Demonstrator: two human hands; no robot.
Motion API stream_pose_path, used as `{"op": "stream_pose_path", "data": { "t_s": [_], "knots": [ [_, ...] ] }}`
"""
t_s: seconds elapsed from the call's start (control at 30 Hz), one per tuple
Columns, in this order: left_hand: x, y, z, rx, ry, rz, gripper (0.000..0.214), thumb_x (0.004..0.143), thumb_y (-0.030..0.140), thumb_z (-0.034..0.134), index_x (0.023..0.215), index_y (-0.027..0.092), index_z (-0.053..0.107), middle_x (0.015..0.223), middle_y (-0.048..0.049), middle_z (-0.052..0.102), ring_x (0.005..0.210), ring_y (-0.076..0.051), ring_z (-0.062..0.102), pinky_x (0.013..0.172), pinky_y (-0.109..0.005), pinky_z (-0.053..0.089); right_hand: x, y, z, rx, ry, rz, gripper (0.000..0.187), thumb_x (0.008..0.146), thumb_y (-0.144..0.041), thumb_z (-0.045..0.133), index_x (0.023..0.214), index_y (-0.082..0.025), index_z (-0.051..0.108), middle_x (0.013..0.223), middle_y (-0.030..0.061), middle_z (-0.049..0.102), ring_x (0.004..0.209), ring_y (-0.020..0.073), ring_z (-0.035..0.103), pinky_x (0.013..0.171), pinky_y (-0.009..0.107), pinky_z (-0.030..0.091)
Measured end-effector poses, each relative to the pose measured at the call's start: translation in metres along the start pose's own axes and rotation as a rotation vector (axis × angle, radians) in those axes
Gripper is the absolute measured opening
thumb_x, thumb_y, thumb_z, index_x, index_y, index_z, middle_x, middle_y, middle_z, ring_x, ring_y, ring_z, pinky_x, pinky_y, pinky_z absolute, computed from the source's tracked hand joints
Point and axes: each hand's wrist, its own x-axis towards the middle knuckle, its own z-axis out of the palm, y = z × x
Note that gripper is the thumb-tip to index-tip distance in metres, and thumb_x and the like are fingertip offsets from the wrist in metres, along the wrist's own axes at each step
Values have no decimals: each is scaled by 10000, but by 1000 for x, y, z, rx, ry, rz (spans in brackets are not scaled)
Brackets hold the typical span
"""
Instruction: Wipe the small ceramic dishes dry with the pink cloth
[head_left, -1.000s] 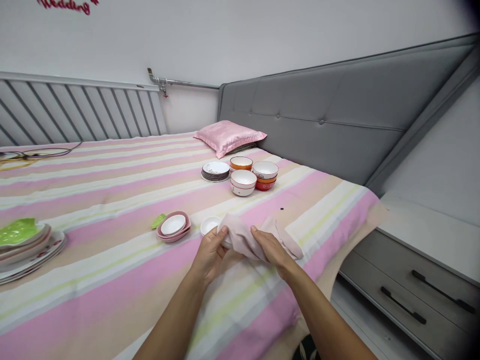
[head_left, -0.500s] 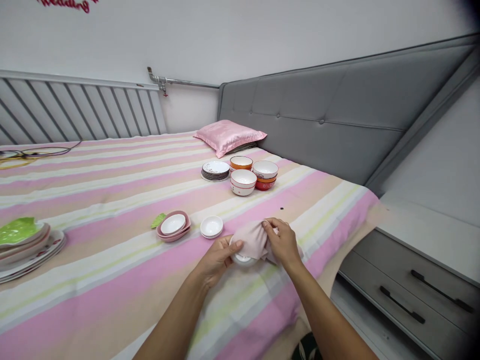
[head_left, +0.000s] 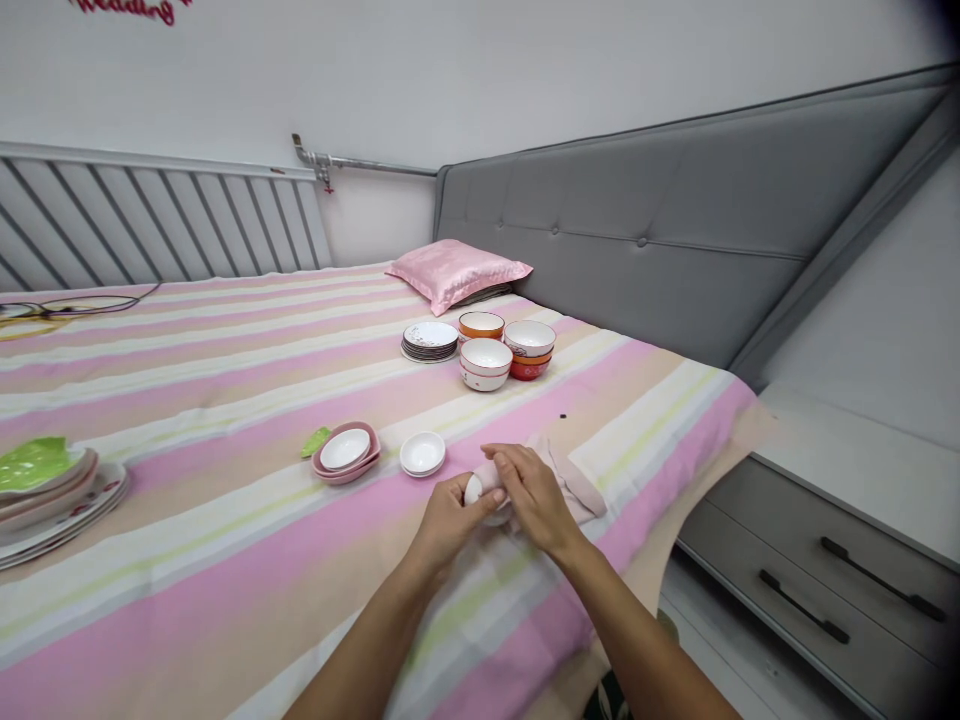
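Note:
My left hand grips a small white bowl by its side, thumb on the near rim. Across that bowl lies my right hand, its fingers bent over a pale pink cloth and pressing it against the bowl. The loose end of the cloth spreads to the right over the striped sheet. Much of the bowl is hidden by the hands and cloth. Just left of my hands sit small white bowls, stacked. Farther left, another white dish rests in pink dishes.
Behind are stacked bowls, red and orange bowls and a plate stack. A pink pillow lies near the grey headboard. Plates with a green leaf dish are at far left. A nightstand stands right.
My right hand has moved left and down over the bowl, from pinching the raised cloth to pressing it there. The bowl is tilted differently, and the cloth's loose end now spreads out to the right.

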Motion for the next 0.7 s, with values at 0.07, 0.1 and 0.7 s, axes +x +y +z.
{"op": "stream_pose_path", "data": {
  "t_s": [0.07, 0.1, 0.7],
  "knots": [
    [-1, 0, 3, 25, 0, 5, 291, 613, 375, 709, 703, 114, 615, 612, 7, 550, 575, -107, 482, 547, -206, 377, -2, -1, 3, 26, -59, 23, 350, 906, -350, 292, 1017, -229, 602, 967, 31, 627, 929, 174, 546, 830, 308, 397],
    [-2, 0, 5, 17, -7, 2, 286, 611, 368, 711, 698, 115, 613, 610, 8, 547, 571, -105, 477, 543, -204, 372, -3, -1, 3, 52, -79, 38, 363, 910, -354, 279, 1010, -226, 603, 945, 26, 630, 897, 168, 554, 801, 295, 405],
    [-2, 9, -5, -134, -46, 2, 281, 714, 298, 649, 903, 91, 646, 747, -49, 601, 682, -122, 499, 660, -238, 397, 1, -4, -7, -146, 59, -5, 310, 902, -300, 291, 930, -227, 592, 893, 14, 621, 858, 176, 521, 759, 295, 346]
  ]
}}
